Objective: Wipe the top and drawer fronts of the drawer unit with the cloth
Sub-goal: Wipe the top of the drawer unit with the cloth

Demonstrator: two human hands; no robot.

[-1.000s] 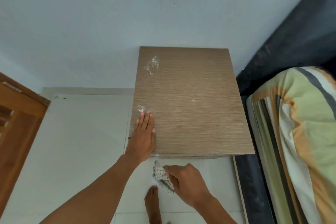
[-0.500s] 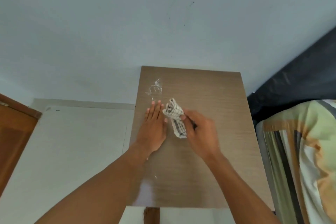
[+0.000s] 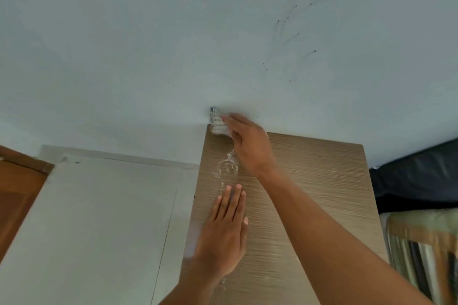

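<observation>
The drawer unit's brown wood-grain top [image 3: 309, 193] fills the lower middle of the view; its drawer fronts are hidden. My right hand [image 3: 247, 146] reaches to the top's far left corner against the wall and grips the checked cloth [image 3: 217, 123], which sticks out past my fingers. A white powdery smear [image 3: 226, 166] lies on the top just below that hand. My left hand [image 3: 226, 228] rests flat with straight fingers on the top's left side, nearer to me.
A pale blue wall [image 3: 223, 32] rises directly behind the unit. White floor tiles [image 3: 99, 218] lie to the left, with a brown wooden door [image 3: 17, 193] at the far left. A dark mattress edge [image 3: 416, 181] and striped bedding [image 3: 426, 255] stand at the right.
My right hand carried the cloth from below the unit's front edge up onto the top, then to the far left corner by the wall. My left hand stayed flat on the top.
</observation>
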